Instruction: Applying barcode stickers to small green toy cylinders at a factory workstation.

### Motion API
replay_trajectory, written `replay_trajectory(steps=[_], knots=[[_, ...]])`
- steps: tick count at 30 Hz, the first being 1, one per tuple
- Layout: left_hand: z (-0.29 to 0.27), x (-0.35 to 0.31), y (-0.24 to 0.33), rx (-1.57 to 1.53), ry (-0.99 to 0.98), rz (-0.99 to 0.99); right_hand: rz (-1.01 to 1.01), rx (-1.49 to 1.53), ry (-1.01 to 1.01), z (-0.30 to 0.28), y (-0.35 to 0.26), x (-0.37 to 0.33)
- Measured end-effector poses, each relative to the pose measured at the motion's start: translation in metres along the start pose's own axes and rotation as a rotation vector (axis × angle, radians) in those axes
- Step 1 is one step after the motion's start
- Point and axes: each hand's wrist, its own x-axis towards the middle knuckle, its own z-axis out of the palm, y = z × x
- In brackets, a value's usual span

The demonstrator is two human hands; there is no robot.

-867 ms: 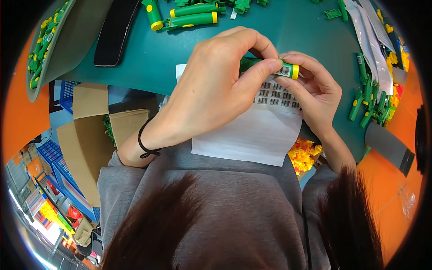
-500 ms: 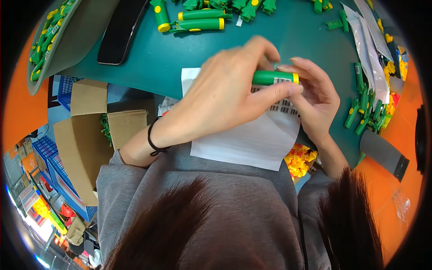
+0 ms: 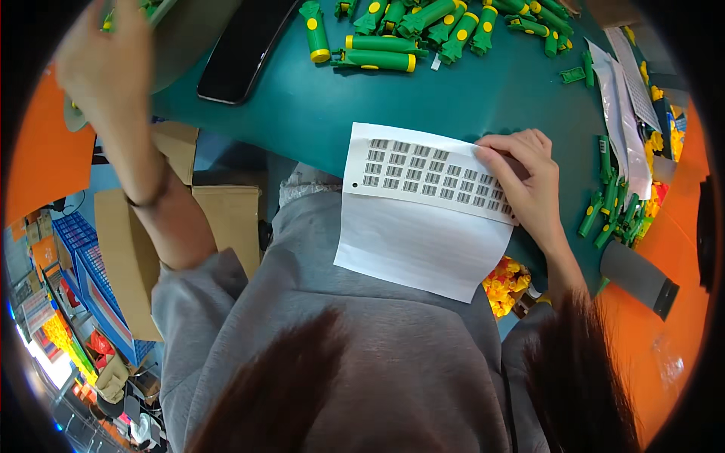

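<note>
My left hand (image 3: 109, 64) reaches over the grey bin (image 3: 181, 45) at the upper left. Motion smears its fingers, so what they hold, if anything, does not show. A little green and yellow shows in the bin beside it. My right hand (image 3: 532, 177) pinches the upper right edge of a white sheet of barcode labels (image 3: 430, 170), thumb on top and fingers curled. Rows of small labels fill the sheet's upper part, with a gap in the top row on the right. Its blank lower part hangs over my lap.
Several green and yellow tubes (image 3: 377, 60) lie at the table's far side. A black phone (image 3: 245, 53) rests beside the bin. More green tubes (image 3: 604, 208) and plastic bags (image 3: 619, 113) are at the right. An open cardboard box (image 3: 124, 249) stands low at the left.
My left hand has swung from the sheet to the bin at the upper left. The green tube is gone from between my hands. My right hand has closed on the sheet's edge.
</note>
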Motion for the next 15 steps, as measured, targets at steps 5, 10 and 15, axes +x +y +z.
replay_trajectory(steps=[5, 10, 15], knots=[[-0.016, -0.088, 0.16, -0.733, -0.611, 0.053, 0.049, 0.103, -0.098, -0.007, 0.008, 0.021], [0.006, -0.126, 0.172, -0.714, -0.466, 0.037, 0.082, 0.206, -0.123, -0.007, 0.016, 0.031], [0.014, -0.128, 0.175, -0.666, -0.373, 0.082, 0.135, 0.262, -0.146, -0.006, 0.025, 0.031]])
